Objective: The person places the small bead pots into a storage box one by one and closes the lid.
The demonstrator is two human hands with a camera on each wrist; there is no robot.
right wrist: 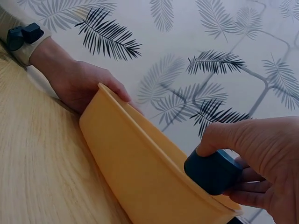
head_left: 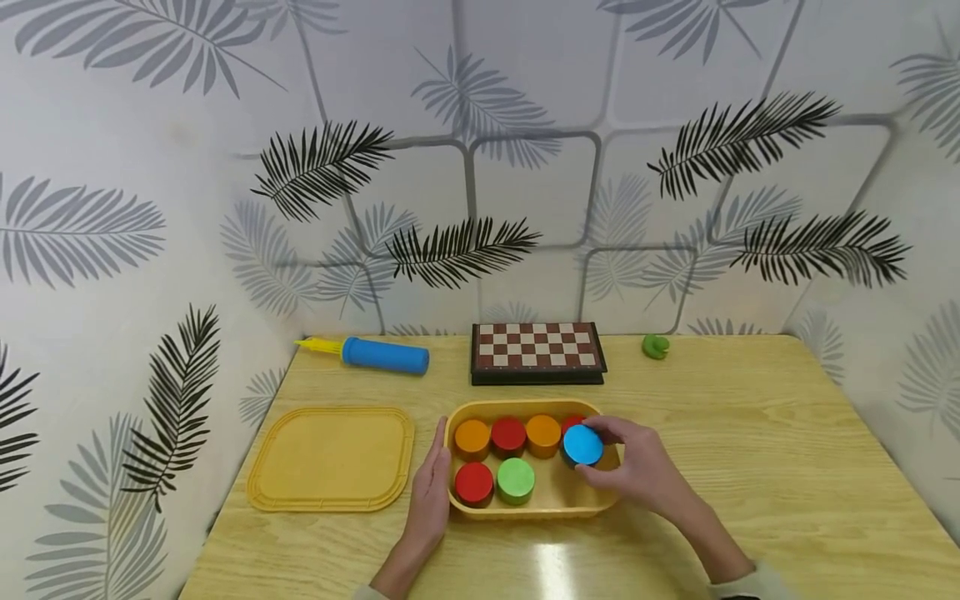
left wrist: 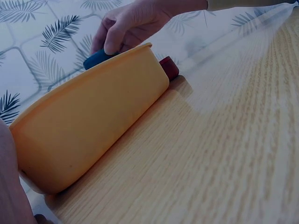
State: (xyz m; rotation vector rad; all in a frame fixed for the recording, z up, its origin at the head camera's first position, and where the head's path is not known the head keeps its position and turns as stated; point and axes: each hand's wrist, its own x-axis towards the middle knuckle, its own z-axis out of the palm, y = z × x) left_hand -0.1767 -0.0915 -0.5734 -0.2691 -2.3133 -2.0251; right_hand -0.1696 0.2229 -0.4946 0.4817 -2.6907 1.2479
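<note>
A yellow oblong bin stands on the wooden table. My right hand pinches a short blue cylinder between thumb and fingers, above the bin's right part. Against the bin's left end wall, my left hand rests with fingers straight. Inside are an orange cylinder, a red one and a second orange one along the back. Another red cylinder is partly hidden behind the blue one. Toward the front sit a red cylinder and a light green cylinder.
Left of the bin lies a flat yellow lid. Behind are a blue hand pump with a yellow nozzle, a folded checkered board box and a small green toy. A dark red object shows past the bin in the left wrist view.
</note>
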